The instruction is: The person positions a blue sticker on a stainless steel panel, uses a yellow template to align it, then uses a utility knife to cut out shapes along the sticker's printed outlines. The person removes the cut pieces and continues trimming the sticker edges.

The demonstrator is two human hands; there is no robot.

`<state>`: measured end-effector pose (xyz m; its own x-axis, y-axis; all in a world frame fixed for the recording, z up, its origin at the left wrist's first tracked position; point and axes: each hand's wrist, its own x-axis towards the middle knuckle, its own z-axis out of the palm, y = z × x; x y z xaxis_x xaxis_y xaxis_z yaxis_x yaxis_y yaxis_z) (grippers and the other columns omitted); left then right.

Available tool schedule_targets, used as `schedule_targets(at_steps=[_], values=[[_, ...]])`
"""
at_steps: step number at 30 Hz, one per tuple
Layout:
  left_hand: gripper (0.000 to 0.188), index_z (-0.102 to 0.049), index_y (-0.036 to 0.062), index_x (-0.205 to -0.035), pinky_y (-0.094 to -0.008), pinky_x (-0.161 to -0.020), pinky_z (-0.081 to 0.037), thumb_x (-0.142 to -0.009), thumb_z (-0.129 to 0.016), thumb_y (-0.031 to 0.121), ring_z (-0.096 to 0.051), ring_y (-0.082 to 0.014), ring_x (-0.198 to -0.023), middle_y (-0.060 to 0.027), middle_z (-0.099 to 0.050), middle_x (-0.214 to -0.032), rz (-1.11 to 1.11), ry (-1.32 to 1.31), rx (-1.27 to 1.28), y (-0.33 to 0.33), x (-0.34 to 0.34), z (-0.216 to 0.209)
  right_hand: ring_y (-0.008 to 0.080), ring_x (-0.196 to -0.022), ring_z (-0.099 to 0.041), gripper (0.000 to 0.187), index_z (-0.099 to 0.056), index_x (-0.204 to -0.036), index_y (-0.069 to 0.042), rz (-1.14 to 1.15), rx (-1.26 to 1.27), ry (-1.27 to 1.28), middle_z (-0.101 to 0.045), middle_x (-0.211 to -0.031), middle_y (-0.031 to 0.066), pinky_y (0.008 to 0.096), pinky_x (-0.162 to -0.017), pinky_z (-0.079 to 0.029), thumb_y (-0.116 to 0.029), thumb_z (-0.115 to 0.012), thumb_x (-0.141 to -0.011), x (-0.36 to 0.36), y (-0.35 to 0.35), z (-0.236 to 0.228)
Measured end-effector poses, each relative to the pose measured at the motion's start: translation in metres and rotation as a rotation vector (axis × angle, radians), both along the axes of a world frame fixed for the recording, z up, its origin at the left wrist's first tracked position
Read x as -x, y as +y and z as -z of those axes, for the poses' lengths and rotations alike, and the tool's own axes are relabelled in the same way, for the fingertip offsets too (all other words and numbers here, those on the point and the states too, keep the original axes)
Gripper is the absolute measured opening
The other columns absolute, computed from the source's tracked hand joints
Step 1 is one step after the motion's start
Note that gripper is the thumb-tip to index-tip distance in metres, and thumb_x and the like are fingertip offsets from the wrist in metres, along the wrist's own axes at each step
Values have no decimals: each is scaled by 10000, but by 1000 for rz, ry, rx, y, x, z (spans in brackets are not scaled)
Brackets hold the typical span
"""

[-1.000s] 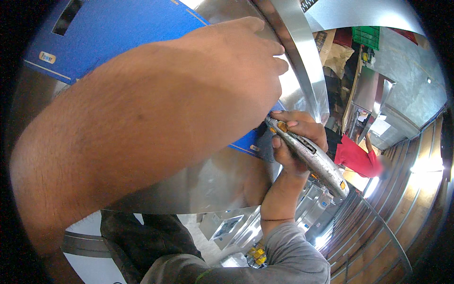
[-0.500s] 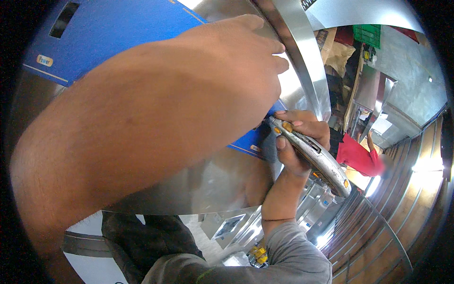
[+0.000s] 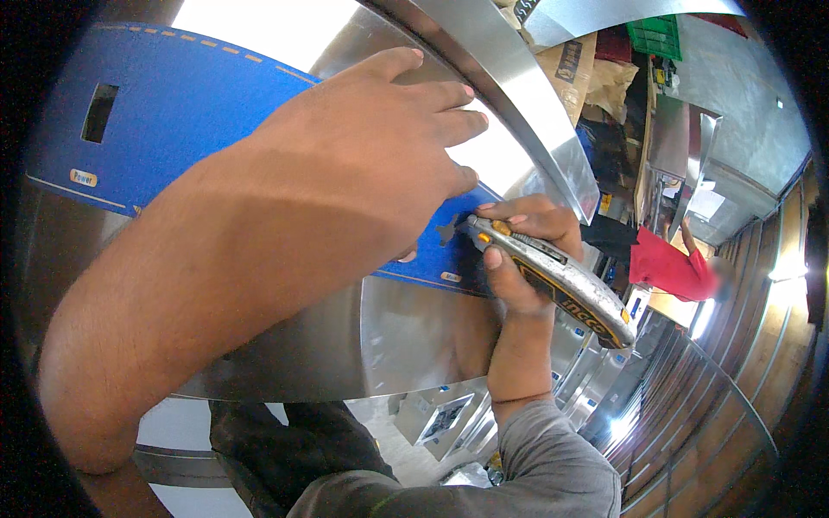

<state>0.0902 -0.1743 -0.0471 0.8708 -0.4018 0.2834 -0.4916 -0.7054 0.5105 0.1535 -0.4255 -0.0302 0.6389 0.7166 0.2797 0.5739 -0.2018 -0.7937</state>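
A blue panel sheet (image 3: 194,104) with a rectangular cutout lies along a shiny metal body (image 3: 423,332). Across it reaches my left forearm, and my left hand (image 3: 389,129) rests with fingers spread over the blue sheet and the bare metal beside it. My right hand (image 3: 527,250) grips a silver utility knife (image 3: 561,276) with yellow and black parts. Its nose points left at the blue sheet, next to an irregular grey patch (image 3: 446,231) in the blue. I cannot make out whether the blade touches the sheet.
A bent metal flange (image 3: 518,95) rises along the far side of the work. At the right, a person in a red top (image 3: 665,263) stands by a bench. Cardboard (image 3: 570,73) and a green crate (image 3: 654,36) are farther back. My dark trousers show below.
The view has shifted, and more of the blue sheet shows at the left. My left hand has drawn back from the knife, uncovering the grey patch. The knife stays in my right hand, slightly turned.
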Motion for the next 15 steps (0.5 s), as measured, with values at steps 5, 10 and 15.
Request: schedule_targets(at_steps=[5,10,15], values=[[646,-669,126,-1268,-485,-1195,-280,-659,-829,266,-406,-274,-1414,-114,-503,-1478,-9,-10,7,0,-1,0,274,-836,-729,334,-549,-1021,-87,-10,47,-83,-727,-940,201,376,-745,-585,-99,-757,-761,1,-1,1],[647,-672,126,-1264,-486,-1199,-273,-650,-830,258,-395,-271,-1421,-111,-489,-1492,3,13,20,-2,-3,1,295,-847,-737,360,-573,-1038,-83,-15,38,-141,-735,-949,196,384,-754,-592,-68,-768,-736,4,-6,1],[658,-670,134,-1266,-483,-1202,-267,-640,-833,249,-383,-268,-1431,-111,-479,-1502,14,48,41,-1,-3,-1,297,-902,-730,377,-591,-1073,-70,-24,-56,-60,-730,-983,207,385,-765,-595,-31,-771,-743,5,-10,2]])
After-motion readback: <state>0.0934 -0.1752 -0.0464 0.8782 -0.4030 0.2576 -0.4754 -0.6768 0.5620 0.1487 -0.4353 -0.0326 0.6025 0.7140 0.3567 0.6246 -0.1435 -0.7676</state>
